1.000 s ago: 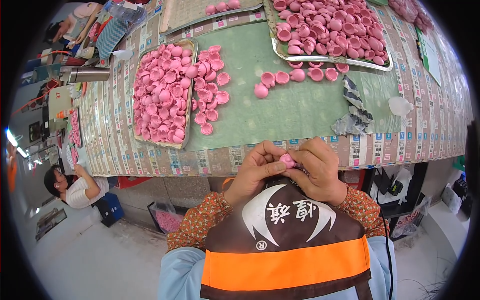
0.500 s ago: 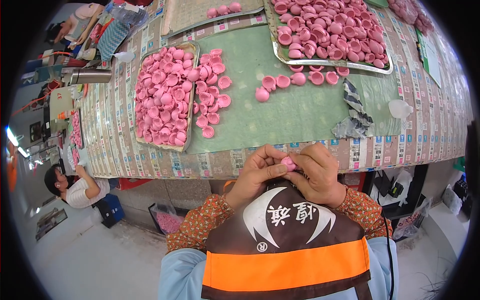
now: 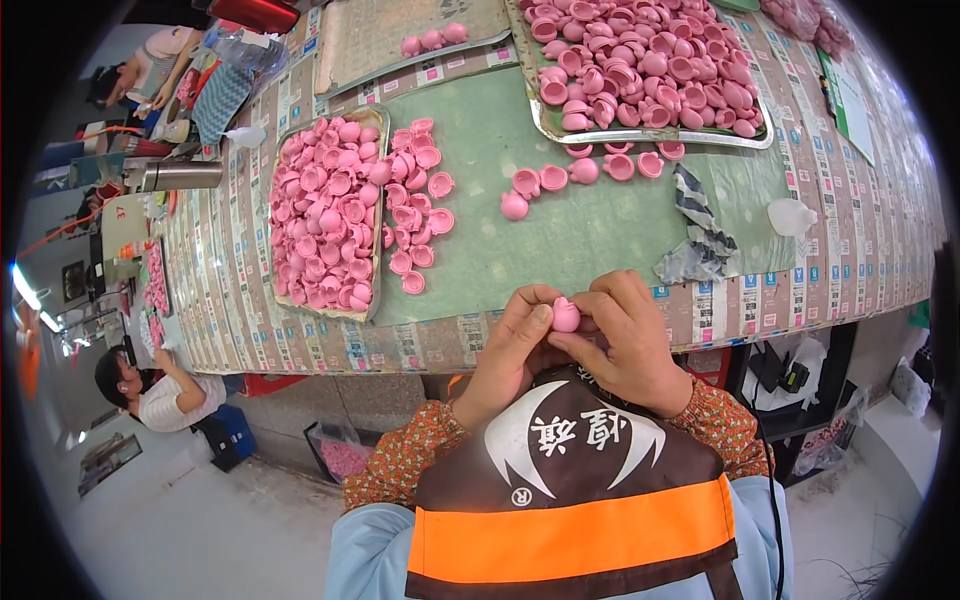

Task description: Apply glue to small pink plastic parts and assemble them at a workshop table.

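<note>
Both hands meet close to the chest, just past the near edge of the bench (image 3: 600,250). The left hand (image 3: 510,355) and the right hand (image 3: 630,345) share one grip on a small pink cap (image 3: 566,316), pinched between the left thumb and the right fingertips, held in the air and not touching the bench.

Beyond the grip lies a green mat (image 3: 590,230) over a bench top covered in rows of printed paper strips. Beyond the grip and to its left sits a narrow metal tray (image 3: 378,190) heaped with pink caps, with more loose caps (image 3: 420,215) spilled along its right side. Farther beyond and to the right stands a larger metal tray (image 3: 640,135), also full of pink caps, and a short row of caps (image 3: 585,172) lies on the mat in front of it. Just beyond the grip to the right are a crumpled grey cloth (image 3: 700,235) and a small clear plastic piece (image 3: 790,215).

A metal flask (image 3: 180,176) lies far out to the left of the grip on the bench. Below the bench, to the lower left of the grip, another person (image 3: 150,385) in a white top works near the pale floor, and a bin of pink bits (image 3: 340,455) stands under the bench edge.
</note>
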Demonstrator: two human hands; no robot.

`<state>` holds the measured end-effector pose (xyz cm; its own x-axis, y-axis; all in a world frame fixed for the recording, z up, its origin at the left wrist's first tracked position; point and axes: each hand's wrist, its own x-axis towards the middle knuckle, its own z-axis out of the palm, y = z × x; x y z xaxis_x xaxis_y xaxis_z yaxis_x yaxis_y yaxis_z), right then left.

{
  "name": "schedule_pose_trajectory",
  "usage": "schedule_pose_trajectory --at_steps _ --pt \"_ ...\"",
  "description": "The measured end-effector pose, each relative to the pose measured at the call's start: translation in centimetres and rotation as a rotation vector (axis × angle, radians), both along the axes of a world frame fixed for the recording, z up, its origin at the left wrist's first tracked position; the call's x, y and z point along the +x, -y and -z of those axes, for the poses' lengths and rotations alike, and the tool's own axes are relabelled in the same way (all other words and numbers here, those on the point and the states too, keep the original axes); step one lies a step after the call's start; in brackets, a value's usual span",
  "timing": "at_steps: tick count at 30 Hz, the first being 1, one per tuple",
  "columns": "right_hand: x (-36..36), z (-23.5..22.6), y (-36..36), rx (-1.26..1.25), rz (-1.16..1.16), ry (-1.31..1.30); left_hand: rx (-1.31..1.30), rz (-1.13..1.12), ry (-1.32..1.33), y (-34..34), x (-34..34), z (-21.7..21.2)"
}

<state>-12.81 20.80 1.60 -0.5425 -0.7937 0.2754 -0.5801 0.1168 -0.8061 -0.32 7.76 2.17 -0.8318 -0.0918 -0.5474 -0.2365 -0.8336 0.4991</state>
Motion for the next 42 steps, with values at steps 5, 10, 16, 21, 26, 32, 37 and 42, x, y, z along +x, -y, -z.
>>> schedule_pose_trajectory --at_steps 5,10,16,21,26,32,37,42 --pt "-0.4 0.1 0.1 0.034 -0.047 -0.057 -0.013 0.012 0.006 0.0 -0.1 0.0" --pt "-0.8 -0.2 -0.1 0.115 -0.08 -0.136 0.019 0.049 -0.004 0.6 -0.4 0.0" --pt "-2.3 -0.4 -1.5 0.015 0.095 -0.067 -0.096 0.011 -0.02 3.1 -2.8 0.0" --pt "-4.4 -0.7 -5.0 -0.099 0.45 0.061 -0.767 -0.086 -0.119 9.8 -8.6 -0.3" --pt "-6.3 0.8 -8.5 -0.29 0.735 -0.033 -1.792 -0.069 -0.052 19.5 -16.1 1.4" --pt "-7.2 1.7 -11.9 -0.281 0.929 0.12 -2.164 -0.058 0.252 23.4 -19.6 1.4" --pt "-8.1 2.5 -12.4 -0.286 0.978 0.136 -2.148 0.036 0.339 24.8 -20.9 1.7" --pt "-9.8 4.4 -12.9 -0.327 0.992 0.182 -2.224 -0.011 0.219 26.8 -20.6 1.5"
